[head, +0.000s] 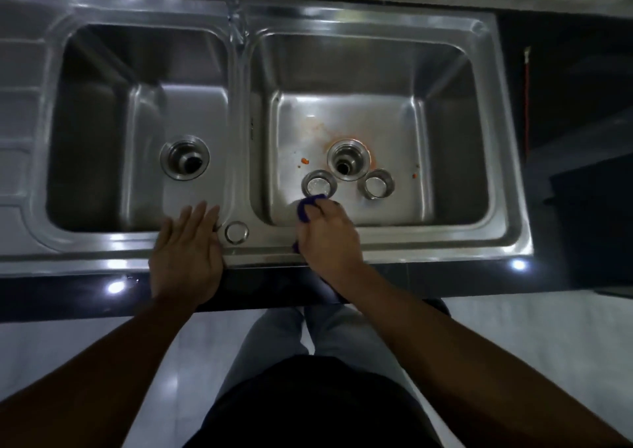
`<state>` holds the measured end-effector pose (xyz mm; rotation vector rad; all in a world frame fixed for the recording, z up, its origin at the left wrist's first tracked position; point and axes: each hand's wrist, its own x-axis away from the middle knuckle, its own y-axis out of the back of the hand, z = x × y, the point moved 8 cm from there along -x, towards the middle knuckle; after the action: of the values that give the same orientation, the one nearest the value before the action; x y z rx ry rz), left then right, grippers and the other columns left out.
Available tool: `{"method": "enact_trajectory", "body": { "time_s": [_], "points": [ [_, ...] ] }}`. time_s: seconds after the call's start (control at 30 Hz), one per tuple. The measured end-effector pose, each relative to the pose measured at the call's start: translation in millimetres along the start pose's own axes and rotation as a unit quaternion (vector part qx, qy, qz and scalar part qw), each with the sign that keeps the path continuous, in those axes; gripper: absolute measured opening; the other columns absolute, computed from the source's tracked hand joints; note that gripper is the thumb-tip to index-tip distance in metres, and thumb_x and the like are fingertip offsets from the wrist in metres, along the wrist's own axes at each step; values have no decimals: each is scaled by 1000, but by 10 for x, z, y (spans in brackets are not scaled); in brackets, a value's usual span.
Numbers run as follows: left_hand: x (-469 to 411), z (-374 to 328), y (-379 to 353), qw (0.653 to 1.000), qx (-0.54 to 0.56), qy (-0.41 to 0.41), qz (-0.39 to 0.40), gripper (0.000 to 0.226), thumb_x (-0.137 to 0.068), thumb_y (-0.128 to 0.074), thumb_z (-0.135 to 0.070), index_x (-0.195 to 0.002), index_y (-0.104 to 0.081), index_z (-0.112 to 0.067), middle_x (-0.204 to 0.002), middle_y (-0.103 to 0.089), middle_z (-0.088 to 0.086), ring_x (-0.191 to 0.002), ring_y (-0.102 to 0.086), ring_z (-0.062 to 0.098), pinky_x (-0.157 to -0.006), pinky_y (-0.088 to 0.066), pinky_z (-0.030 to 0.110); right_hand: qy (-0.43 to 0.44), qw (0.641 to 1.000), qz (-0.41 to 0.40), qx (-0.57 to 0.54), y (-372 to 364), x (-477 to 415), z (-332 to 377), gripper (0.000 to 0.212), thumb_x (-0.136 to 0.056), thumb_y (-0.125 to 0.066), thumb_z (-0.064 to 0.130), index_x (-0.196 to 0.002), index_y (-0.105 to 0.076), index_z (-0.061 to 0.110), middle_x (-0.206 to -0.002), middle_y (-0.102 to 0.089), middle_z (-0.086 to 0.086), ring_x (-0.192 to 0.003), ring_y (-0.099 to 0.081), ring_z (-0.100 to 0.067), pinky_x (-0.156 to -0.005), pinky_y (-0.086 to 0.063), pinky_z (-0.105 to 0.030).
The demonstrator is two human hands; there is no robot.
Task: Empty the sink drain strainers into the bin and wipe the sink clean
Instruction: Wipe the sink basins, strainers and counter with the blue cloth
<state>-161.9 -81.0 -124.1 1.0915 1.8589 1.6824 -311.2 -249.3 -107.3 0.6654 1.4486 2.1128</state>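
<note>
A double-bowl steel sink (342, 249) lies below me. Two strainers stand in the right bowl, one (319, 184) left of the open drain (348, 160) and one (376, 183) right of it. Orange stain and crumbs (304, 162) lie around that drain. My right hand (327, 238) grips a purple cloth (306, 209) over the bowl's near edge, just in front of the left strainer. With straight fingers, my left hand (186, 259) rests flat on the front rim between the bowls. The left bowl's drain (185, 157) is open.
The faucet (236, 19) rises from the back rim between the bowls. A round cap (236, 232) sits on the front rim between my hands. A dark counter edge (85, 293) runs along the front. A dark bin-like shape (592, 228) stands at the right.
</note>
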Motion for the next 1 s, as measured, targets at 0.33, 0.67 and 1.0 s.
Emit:
{"method": "enact_trajectory", "body": {
  "time_s": [0.33,0.67,1.0],
  "points": [
    [-62,11,-15,998,-11,-14,53,57,-97,-27,-32,-146,-49,-11,-146,-56,11,-141,-47,30,-111,-39,49,-54,988,56,-136,-326,-190,846,45,-87,-46,25,-121,-61,-1,-128,-56,-20,-105,-55,-38,-94,-50,-48],
    [-371,185,-47,985,106,72,112,66,-102,-24,-57,-159,-17,-24,-162,-33,8,-149,-31,26,-120,-24,44,-104,945,160,-266,-504,-510,294,31,-86,-61,19,-113,-74,13,-118,-69,-8,-106,-64,-15,-82,-41,-8],
    [-1842,-525,259,982,185,-5,-24,62,-106,-26,-34,-160,-6,-12,-169,-3,7,-157,0,19,-128,-11,43,-88,956,8,-281,-304,-1495,-89,38,-88,-60,6,-124,-69,12,-124,-69,-7,-109,-61,-11,-90,-36,0]
  ]
}}
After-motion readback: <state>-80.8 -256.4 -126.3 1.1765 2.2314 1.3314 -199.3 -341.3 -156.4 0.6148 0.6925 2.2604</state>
